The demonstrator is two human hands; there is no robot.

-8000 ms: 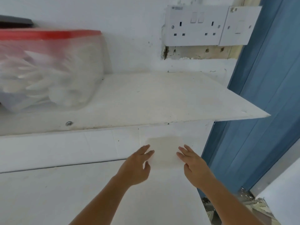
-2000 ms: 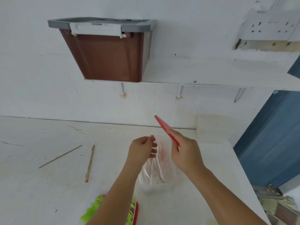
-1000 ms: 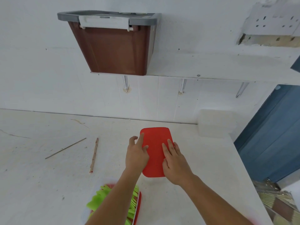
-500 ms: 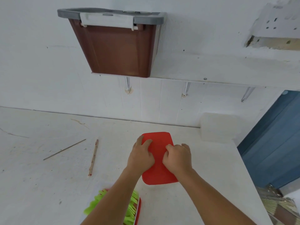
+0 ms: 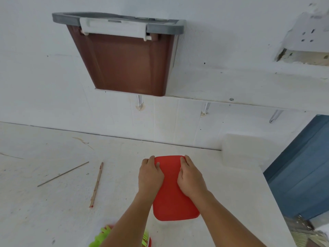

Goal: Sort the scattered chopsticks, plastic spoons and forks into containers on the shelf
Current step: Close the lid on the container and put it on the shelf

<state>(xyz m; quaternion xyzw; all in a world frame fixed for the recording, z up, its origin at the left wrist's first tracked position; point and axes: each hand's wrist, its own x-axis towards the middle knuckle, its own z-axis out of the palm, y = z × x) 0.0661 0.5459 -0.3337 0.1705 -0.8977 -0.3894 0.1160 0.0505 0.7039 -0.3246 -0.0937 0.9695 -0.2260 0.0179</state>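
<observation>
Red lid [image 5: 171, 198] pressed at its far corners; left grip [image 5: 151, 176] and right grip [image 5: 191, 178], knuckled before, now lie flat.

Left hand [image 5: 150, 175]: pressing on left edge of red lid [image 5: 175, 193], thumb on top.
Right hand [image 5: 191, 179]: flat on right half of red lid, fingertips at far edge.
Red lid: lying level over white counter [image 5: 44, 211]; whatever sits beneath hidden.
Chopstick [image 5: 96, 184]: on counter, left of hands; thin stick [image 5: 63, 174] near, apart.
Green forks [image 5: 101, 236]: bottom edge, partly behind left forearm.
Brown bin [image 5: 124, 63]: grey rim, on shelf [image 5: 249, 84] above.
White tub [image 5: 240, 154]: against wall, right of red lid.
</observation>
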